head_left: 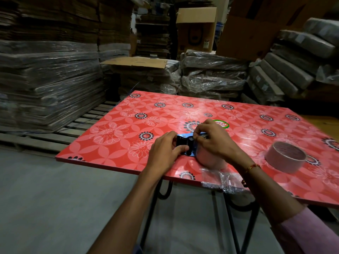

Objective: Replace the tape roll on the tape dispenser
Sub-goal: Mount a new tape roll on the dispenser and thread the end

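A blue and black tape dispenser (184, 143) lies on the red flowered table (117, 136), near its front edge. A tape roll (211, 159) sits on the dispenser, half hidden under my right wrist. My left hand (165, 151) grips the dispenser's black front end, thumb on the roller. My right hand (211, 138) pinches something small at the dispenser's top by the roller; what it pinches is hidden by the fingers. A second, thinner tape roll (286, 157) lies flat on the table to the right, apart from both hands.
Crumpled clear tape (220, 182) clings to the table's front edge below my right wrist. Plastic-wrapped stacks of flat cardboard (45, 74) and bundles (211, 74) surround the table. A wooden pallet (77, 129) lies at the left. Black metal legs (152, 204) show beneath.
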